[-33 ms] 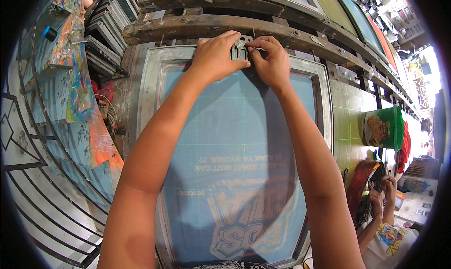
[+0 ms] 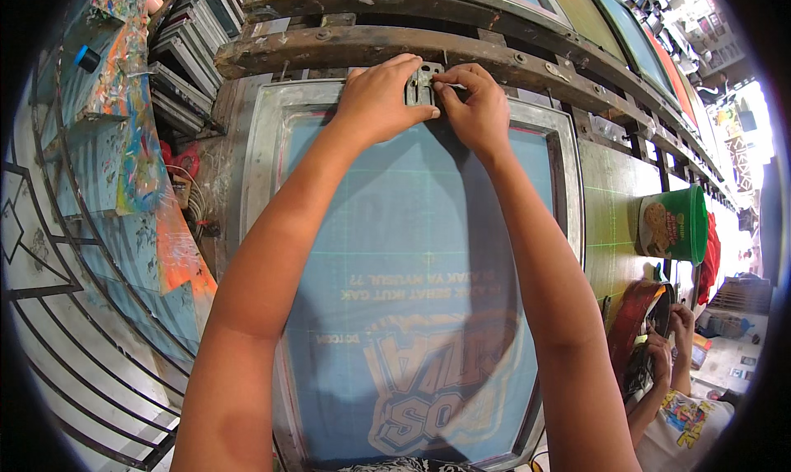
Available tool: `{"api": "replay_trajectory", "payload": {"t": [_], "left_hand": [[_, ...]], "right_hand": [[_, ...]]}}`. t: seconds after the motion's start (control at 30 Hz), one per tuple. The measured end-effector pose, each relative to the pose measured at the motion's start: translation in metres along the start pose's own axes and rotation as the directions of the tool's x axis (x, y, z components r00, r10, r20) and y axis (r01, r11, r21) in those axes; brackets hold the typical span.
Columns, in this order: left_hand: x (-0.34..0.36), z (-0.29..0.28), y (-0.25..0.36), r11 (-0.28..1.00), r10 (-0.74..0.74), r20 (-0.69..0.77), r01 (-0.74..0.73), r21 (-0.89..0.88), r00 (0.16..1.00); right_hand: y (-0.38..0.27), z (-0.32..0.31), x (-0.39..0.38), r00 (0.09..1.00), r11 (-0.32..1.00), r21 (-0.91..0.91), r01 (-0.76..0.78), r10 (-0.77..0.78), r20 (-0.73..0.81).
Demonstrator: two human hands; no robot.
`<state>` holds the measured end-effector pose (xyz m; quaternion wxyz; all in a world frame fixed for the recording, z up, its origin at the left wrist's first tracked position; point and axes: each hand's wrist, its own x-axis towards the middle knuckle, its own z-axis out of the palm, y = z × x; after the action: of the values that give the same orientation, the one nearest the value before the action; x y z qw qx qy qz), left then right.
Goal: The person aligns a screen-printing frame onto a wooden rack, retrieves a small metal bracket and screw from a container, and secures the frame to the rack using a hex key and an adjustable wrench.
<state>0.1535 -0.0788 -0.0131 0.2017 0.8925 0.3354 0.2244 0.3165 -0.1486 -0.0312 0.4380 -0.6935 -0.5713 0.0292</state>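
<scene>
A screen-printing frame with a grey metal border (image 2: 565,192) lies before me, its blue mesh (image 2: 395,217) carrying pale lettering upside down to me. At the middle of its far edge sits a small metal bracket (image 2: 424,91). My left hand (image 2: 371,101) is closed round the bracket's left side, thumb along its near end. Against the bracket's right side, my right hand (image 2: 482,109) pinches thumb and forefinger together. Whatever is between those fingertips is too small and covered to make out.
Dark wooden rails (image 2: 387,47) run past the frame's far edge. Stacked frames (image 2: 189,56) and a paint-splashed blue surface (image 2: 107,217) stand left, near a black metal railing (image 2: 91,340). On the right are a green bucket (image 2: 690,225), a red tub (image 2: 630,328) and another person's hands (image 2: 659,357).
</scene>
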Motion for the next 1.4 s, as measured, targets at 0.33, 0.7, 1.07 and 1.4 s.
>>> {"api": "replay_trajectory", "payload": {"t": [0.33, 0.7, 1.07, 1.4], "left_hand": [[0.0, 0.002, -0.003, 1.0, 0.001, -0.004, -0.001, 0.015, 1.0], [-0.001, 0.008, -0.007, 0.999, 0.04, -0.084, -0.037, 0.032, 0.996], [0.0, 0.005, -0.004, 1.0, 0.006, -0.021, -0.006, 0.011, 1.0], [-0.002, -0.005, -0.003, 0.996, -0.049, 0.054, 0.053, -0.074, 0.997]], "right_hand": [[-0.009, -0.006, -0.001, 0.997, 0.999, 0.014, -0.052, 0.051, 0.058], [-0.009, 0.0, 0.001, 0.998, 0.983, -0.171, -0.061, 0.057, -0.03], [-0.003, 0.0, 0.002, 1.0, 0.995, -0.094, -0.013, 0.013, -0.001], [0.02, -0.012, 0.008, 0.978, 0.838, 0.522, -0.158, 0.206, -0.035]]}}
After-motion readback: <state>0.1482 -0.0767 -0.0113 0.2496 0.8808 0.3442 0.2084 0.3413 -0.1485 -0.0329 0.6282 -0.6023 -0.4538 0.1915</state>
